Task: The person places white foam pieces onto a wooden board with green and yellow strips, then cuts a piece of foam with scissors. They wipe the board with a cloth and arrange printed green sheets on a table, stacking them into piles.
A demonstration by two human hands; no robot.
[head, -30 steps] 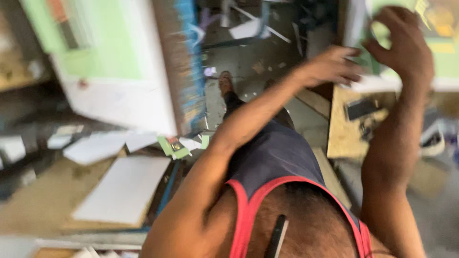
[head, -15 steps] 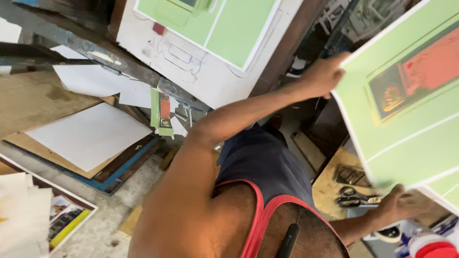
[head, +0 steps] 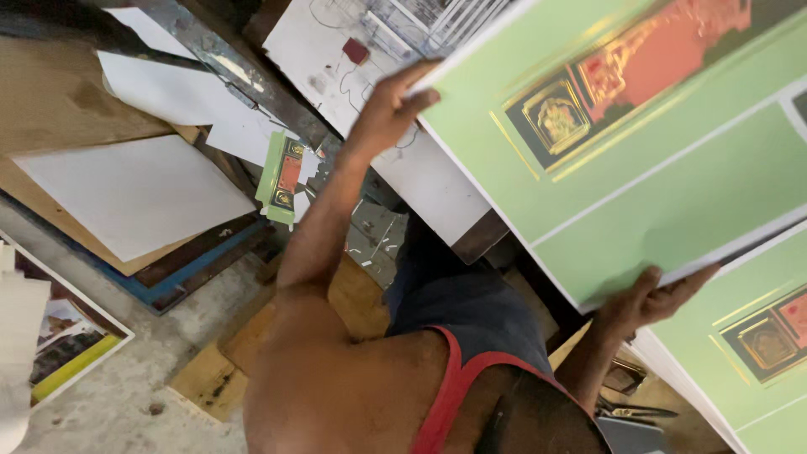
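Observation:
A large light-green printed sheet (head: 639, 185) with a gold-framed red and black picture fills the upper right. My left hand (head: 391, 105) grips its upper left corner, arm stretched out from the shoulder. My right hand (head: 651, 298) pinches the sheet's lower edge, thumb on top. Just under the right hand lies a stack of similar green sheets (head: 756, 353). My torso, in a dark vest with red trim (head: 471, 336), fills the bottom middle.
White sheets (head: 134, 193) lie on a brown board over a blue-edged frame at left. A small green printed card (head: 282, 176) stands nearby. There is a picture print (head: 67, 345) at bottom left, a wooden block (head: 214, 374) on the floor, scissors (head: 635, 412) at lower right, and a white machine panel (head: 328, 50) at the top.
Both hands have taken the green sheet and drawn it closer, so it now covers much of the view. The left hand has moved onto the sheet's corner. The camera has swung.

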